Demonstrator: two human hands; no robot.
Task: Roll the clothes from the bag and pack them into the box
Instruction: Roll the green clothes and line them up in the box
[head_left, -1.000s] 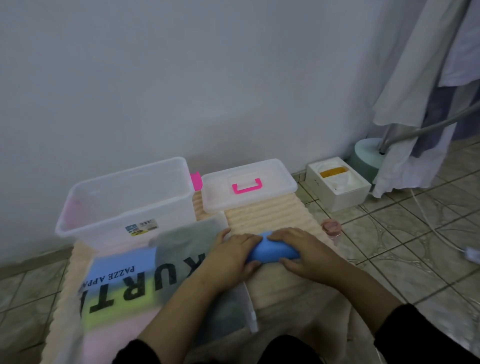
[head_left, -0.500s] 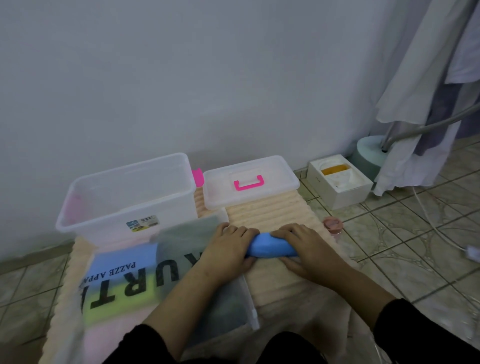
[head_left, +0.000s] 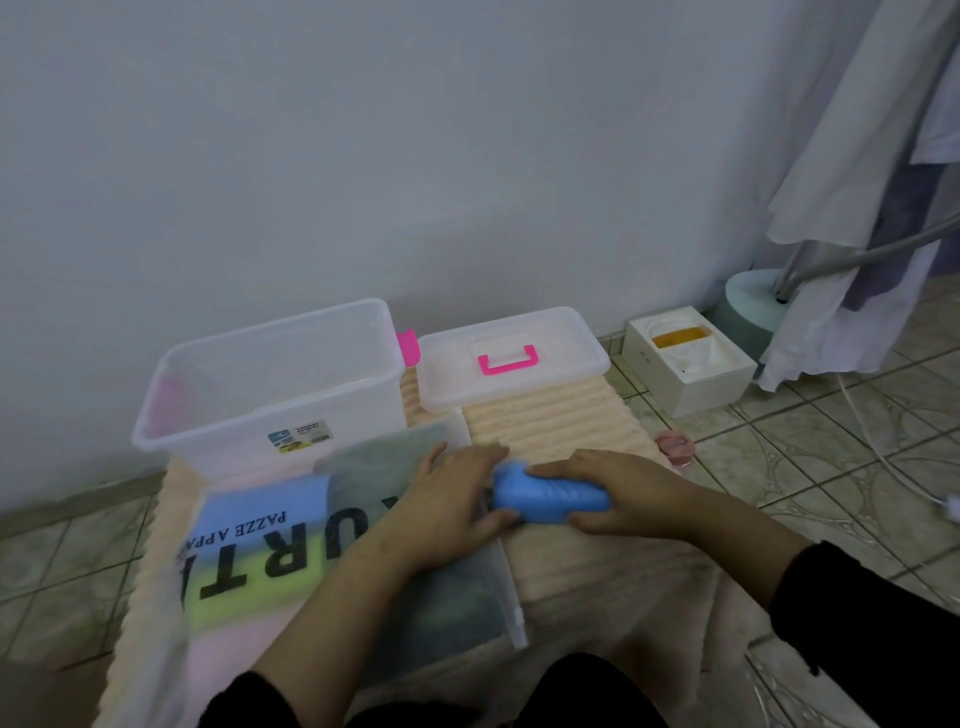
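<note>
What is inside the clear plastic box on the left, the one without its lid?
The clear box looks nearly empty. Only a pale pink patch shows through its left wall, possibly a garment or a latch; I cannot tell which. The bag covers its lower front.

My left hand (head_left: 457, 499) covers the left end of the blue roll (head_left: 550, 499), right hand (head_left: 618, 499) hides its right end. Bag (head_left: 291, 551) print is blurred and partly under my forearm; only "PAZZE APPA" and "URT" read. Box (head_left: 270, 384) label too small to read. Hanging clothes (head_left: 852, 156) cut off by right edge.
</note>
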